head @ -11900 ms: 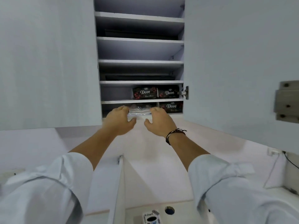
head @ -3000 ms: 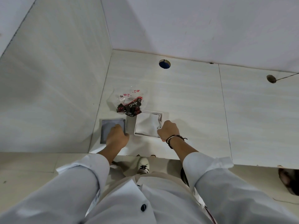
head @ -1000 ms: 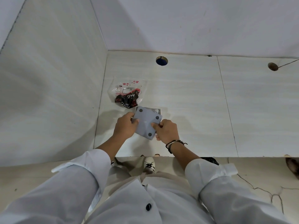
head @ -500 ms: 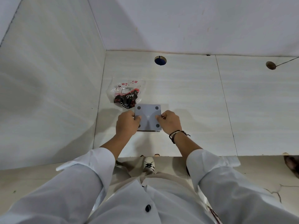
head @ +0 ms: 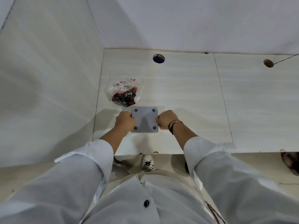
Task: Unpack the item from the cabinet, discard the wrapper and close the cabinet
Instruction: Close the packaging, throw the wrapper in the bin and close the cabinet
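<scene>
A grey square lid [head: 144,119] with four dark dots lies flat over the opening in the white countertop [head: 186,97]. My left hand [head: 124,121] grips its left edge and my right hand [head: 165,119] grips its right edge. Just behind the lid lies a clear plastic bag [head: 125,92] holding crumpled dark Dove wrappers. The cabinet is out of view.
A white side panel [head: 48,94] rises at the left and a white wall at the back. A round hole with a blue inside [head: 158,58] sits near the back, and a second hole with a cable [head: 268,63] at the far right. The counter's front edge runs below my wrists.
The grey lid, tilted between my hands a second ago, now lies flat and square over the opening. Both hands have stayed on its edges.
</scene>
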A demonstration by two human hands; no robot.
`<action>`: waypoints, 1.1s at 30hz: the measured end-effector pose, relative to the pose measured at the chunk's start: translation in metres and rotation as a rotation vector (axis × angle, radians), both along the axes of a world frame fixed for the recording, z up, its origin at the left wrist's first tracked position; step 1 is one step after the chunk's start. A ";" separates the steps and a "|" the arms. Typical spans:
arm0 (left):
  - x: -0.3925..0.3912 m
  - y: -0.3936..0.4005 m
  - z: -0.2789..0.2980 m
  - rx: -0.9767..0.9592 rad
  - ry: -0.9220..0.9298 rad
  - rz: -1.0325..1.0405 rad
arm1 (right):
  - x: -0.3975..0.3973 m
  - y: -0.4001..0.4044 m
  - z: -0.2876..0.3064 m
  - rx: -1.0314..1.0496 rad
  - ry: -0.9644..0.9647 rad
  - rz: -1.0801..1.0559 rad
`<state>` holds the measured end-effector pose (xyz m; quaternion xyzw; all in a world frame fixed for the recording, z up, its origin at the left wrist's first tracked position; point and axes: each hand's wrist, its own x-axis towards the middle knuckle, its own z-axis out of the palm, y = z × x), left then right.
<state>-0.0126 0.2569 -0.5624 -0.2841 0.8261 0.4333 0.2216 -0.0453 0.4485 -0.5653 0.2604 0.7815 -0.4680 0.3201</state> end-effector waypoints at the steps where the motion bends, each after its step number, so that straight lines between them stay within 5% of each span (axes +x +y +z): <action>1: -0.004 0.001 0.005 0.100 0.050 0.044 | -0.005 -0.001 0.011 -0.055 0.007 -0.035; 5: -0.017 0.000 0.037 0.731 0.158 0.439 | -0.020 0.006 0.057 -0.524 0.122 -0.425; 7: -0.016 -0.001 0.035 0.824 0.098 0.526 | -0.023 0.008 0.054 -0.556 0.139 -0.507; 12: 0.011 0.014 0.011 0.618 -0.099 0.589 | 0.013 -0.020 0.028 -0.250 0.233 -0.416; 16: 0.030 0.006 -0.002 0.703 -0.002 0.615 | 0.033 -0.030 0.019 -0.192 0.208 -0.376; 22: 0.025 -0.020 0.015 0.658 0.205 0.452 | 0.052 -0.039 0.031 -0.608 0.040 -0.398; 27: -0.030 -0.031 0.041 0.508 0.431 0.336 | 0.006 -0.052 0.047 -0.723 0.172 -0.513; 31: -0.096 -0.045 0.031 0.111 0.593 0.273 | -0.061 -0.066 0.051 -0.685 0.237 -0.581; 33: -0.128 -0.056 0.010 -0.152 0.517 0.083 | -0.099 -0.073 0.043 -0.660 0.233 -0.575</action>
